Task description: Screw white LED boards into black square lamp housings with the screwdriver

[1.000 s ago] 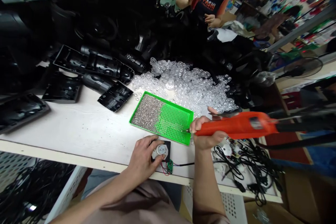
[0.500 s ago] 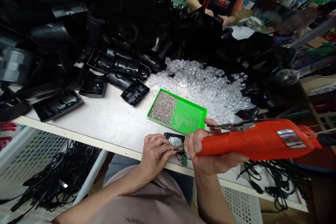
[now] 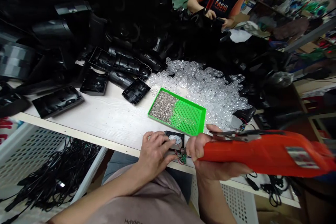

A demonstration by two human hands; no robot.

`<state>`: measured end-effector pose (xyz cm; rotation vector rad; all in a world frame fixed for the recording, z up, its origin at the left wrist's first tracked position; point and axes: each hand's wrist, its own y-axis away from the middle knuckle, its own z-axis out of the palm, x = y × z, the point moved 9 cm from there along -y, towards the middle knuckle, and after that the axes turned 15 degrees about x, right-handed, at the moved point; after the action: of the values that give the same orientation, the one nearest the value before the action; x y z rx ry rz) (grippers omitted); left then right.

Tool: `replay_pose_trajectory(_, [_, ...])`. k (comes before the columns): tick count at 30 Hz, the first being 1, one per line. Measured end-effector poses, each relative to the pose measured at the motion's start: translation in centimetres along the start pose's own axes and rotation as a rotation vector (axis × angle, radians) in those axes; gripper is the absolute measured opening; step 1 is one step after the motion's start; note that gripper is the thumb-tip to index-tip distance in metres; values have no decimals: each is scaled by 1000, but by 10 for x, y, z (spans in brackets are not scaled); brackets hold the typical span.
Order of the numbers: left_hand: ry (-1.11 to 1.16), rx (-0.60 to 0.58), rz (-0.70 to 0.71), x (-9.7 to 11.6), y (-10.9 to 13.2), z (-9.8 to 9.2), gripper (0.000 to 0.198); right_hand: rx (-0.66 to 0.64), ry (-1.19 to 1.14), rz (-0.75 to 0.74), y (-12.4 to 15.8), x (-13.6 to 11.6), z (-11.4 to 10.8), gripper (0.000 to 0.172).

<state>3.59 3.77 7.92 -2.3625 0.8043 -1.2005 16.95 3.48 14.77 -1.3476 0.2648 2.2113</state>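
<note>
My right hand [image 3: 201, 152] is wrapped round a red electric screwdriver [image 3: 252, 150], which lies almost level with its tip pointing left. Near that tip, at the table's front edge, is a small black plastic housing [image 3: 181, 135] with a white round part [image 3: 175, 140] in it. My left hand [image 3: 154, 150] grips the housing from the left, index finger against the white part and thumb lower down. A green circuit board [image 3: 183, 159] on thin red wires hangs by the housing's near side. Whether the tip touches a screw is too small to tell.
Just beyond my hands lies a green perforated tray [image 3: 203, 120] with many small screws [image 3: 163, 106]. Clear plastic discs [image 3: 199, 77] are heaped behind it. Black casings [image 3: 59, 101] pile up left and back. A crate of black cables [image 3: 60, 171] stands below left. A co-worker [image 3: 220, 5] sits opposite.
My left fingertips have parted from their pinch by the screwdriver tip, uncovering more of the housing. The screwdriver's rear end has dropped and moved right. The co-worker's hands have shifted slightly.
</note>
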Motion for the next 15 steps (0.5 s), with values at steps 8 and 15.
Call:
replay_pose_trajectory(8, [-6, -113, -153, -31, 15, 35, 40, 86, 61, -113, -19, -2, -31, 67])
replay_pose_trajectory(15, [-61, -186, -183, -31, 15, 42, 39, 91, 59, -45, -14, 37, -38, 67])
